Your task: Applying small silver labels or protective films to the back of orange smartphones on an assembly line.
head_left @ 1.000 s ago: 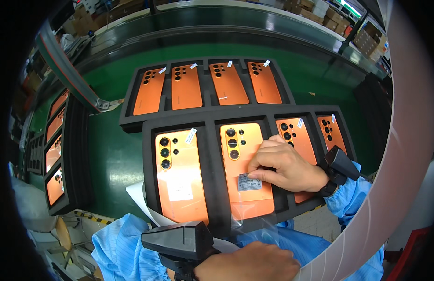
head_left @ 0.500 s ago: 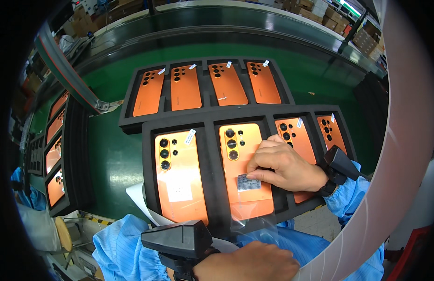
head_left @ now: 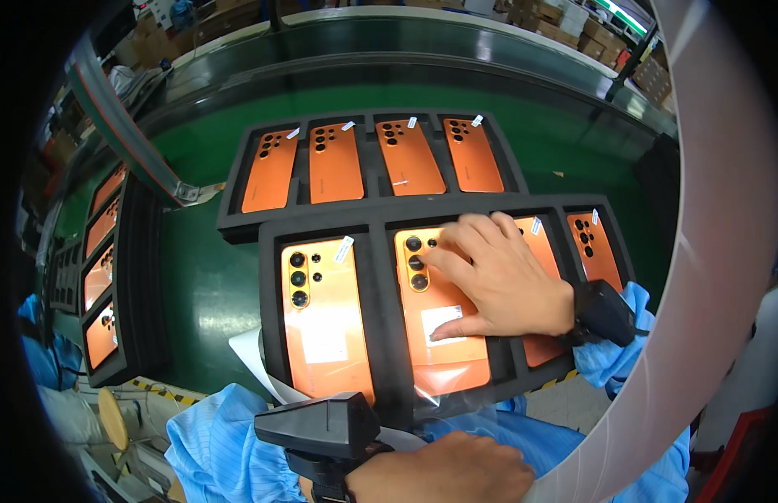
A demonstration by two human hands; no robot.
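Observation:
My right hand (head_left: 510, 281) lies over an orange phone (head_left: 447, 365), back up, in the front black foam tray (head_left: 380, 335). Its fingers are spread near the camera lenses, and the thumb rests on a pale label (head_left: 439, 318) on the phone's back. Left of it, another orange phone (head_left: 322, 289) carries a similar label. My left hand (head_left: 452, 471) is at the lower edge, knuckles up with fingers curled under; what they hold is hidden. Clear film (head_left: 460, 409) sticks out past the phone's lower end. A long whitish strip (head_left: 724, 193) curves up the right side from near my left hand.
Behind lies a second foam tray (head_left: 229, 220) of orange phones on the green surface (head_left: 196, 277). More trays with phones (head_left: 99, 272) are stacked at the left, by a metal post (head_left: 124, 126). A white strip end (head_left: 253, 356) curls beside the front tray. Cardboard boxes (head_left: 573, 33) stand far off.
My right hand has opened from a pinch and spread forward over the phone. The label, grey-looking and in its fingers before, now lies pale on the phone's back. My left hand stays put.

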